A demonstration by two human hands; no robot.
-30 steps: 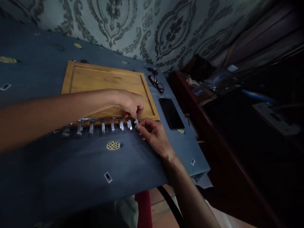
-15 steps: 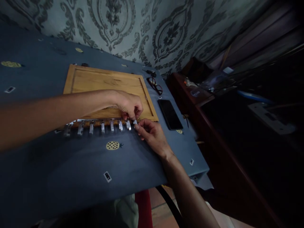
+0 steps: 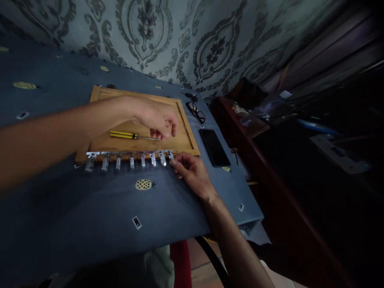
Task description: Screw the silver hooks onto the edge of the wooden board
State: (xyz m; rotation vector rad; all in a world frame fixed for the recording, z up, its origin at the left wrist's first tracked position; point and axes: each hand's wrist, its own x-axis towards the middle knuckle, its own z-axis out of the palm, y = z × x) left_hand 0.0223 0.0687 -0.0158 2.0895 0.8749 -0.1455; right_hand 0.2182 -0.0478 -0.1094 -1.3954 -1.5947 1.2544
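A blue-grey cloth, printed with yellow pineapples and small word labels, runs back to a pale wall with dark scrollwork. Near the cloth's right edge lie a black phone, dark-rimmed glasses beyond it and, just past those, a small dark item. Farther right, brown furniture bears see-through plastic, while a blue object and a pale plate lie nearby in shadow.
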